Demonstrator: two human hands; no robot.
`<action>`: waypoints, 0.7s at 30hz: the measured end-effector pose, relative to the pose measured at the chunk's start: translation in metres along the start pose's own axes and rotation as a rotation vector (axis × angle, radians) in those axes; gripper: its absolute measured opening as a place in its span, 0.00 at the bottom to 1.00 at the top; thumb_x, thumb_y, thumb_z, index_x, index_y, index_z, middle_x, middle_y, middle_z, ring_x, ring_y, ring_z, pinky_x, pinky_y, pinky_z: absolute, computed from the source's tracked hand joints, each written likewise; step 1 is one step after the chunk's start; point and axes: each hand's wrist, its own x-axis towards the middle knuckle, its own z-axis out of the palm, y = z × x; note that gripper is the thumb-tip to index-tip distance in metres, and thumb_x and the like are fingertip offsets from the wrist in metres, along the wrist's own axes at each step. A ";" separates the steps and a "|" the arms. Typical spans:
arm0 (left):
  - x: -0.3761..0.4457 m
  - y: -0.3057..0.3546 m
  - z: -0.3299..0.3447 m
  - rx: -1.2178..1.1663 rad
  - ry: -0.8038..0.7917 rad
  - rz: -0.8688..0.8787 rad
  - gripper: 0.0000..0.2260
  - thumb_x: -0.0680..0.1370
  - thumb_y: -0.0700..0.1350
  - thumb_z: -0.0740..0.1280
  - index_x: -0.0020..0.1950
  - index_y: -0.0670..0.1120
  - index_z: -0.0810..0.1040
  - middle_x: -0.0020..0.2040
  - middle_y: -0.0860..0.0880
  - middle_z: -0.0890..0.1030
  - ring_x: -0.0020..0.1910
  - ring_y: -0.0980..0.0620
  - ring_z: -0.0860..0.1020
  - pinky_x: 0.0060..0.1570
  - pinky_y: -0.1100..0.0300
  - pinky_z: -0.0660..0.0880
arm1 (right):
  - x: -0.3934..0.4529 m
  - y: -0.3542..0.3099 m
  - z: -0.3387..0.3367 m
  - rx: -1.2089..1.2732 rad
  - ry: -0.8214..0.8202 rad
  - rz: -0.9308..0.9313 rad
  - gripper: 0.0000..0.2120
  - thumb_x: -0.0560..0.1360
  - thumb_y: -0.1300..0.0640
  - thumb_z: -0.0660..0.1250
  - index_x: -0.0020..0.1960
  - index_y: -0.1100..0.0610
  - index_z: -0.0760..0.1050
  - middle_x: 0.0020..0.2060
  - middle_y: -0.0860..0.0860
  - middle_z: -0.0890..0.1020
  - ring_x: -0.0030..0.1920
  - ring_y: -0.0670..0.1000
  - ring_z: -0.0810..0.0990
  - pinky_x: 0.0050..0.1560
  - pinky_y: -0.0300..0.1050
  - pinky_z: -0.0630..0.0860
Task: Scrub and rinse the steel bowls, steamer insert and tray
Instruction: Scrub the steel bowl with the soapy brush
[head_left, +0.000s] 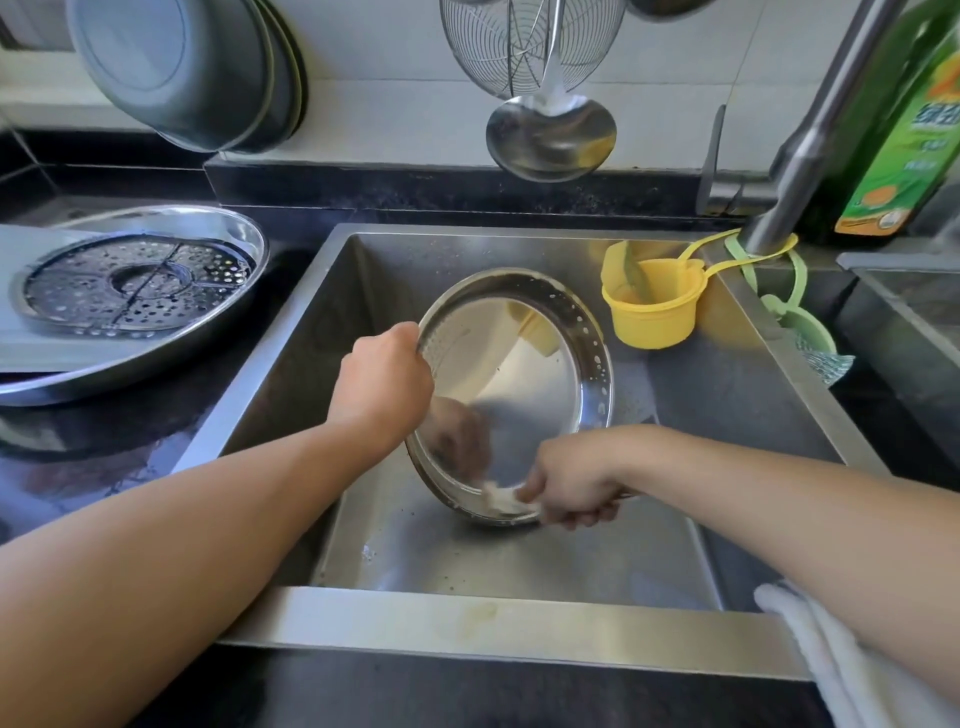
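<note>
A round steel tray (535, 364) stands tilted on its edge in the sink (519, 556), soap suds along its right rim. My left hand (384, 379) grips the tray's upper left rim. My right hand (571, 493) holds a whitish scrub cloth (501, 500) against the tray's lower rim. On the counter to the left, a perforated steamer insert (140, 283) lies inside a wide steel bowl (239, 228). Steel bowls (176, 67) hang stacked on the wall at the top left.
A yellow cup (652, 306) hangs from the faucet (810, 130) at the sink's back right, with a green holder (802, 332) beside it. A green detergent bottle (898, 124) stands behind. A ladle (550, 137) and wire strainer (530, 41) hang on the wall. A white towel (831, 654) lies at the front right.
</note>
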 end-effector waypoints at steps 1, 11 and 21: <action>0.000 0.000 -0.002 0.006 0.000 0.001 0.14 0.82 0.39 0.58 0.37 0.51 0.66 0.38 0.48 0.77 0.34 0.51 0.74 0.29 0.59 0.64 | 0.000 -0.007 0.003 0.171 -0.048 -0.063 0.20 0.81 0.63 0.62 0.72 0.52 0.73 0.37 0.53 0.77 0.27 0.48 0.69 0.23 0.36 0.67; 0.006 -0.006 -0.002 0.009 0.015 -0.017 0.11 0.81 0.40 0.61 0.40 0.50 0.74 0.38 0.48 0.80 0.37 0.47 0.79 0.33 0.55 0.74 | -0.016 0.012 -0.016 -0.511 0.124 0.212 0.22 0.78 0.69 0.63 0.72 0.61 0.73 0.57 0.59 0.81 0.28 0.50 0.70 0.15 0.38 0.65; 0.001 0.001 -0.011 -0.001 -0.001 -0.014 0.12 0.80 0.35 0.61 0.40 0.49 0.73 0.37 0.49 0.78 0.34 0.52 0.76 0.29 0.60 0.65 | 0.004 0.032 -0.018 -0.250 0.193 0.267 0.21 0.79 0.64 0.63 0.71 0.56 0.74 0.46 0.54 0.80 0.39 0.52 0.80 0.33 0.39 0.73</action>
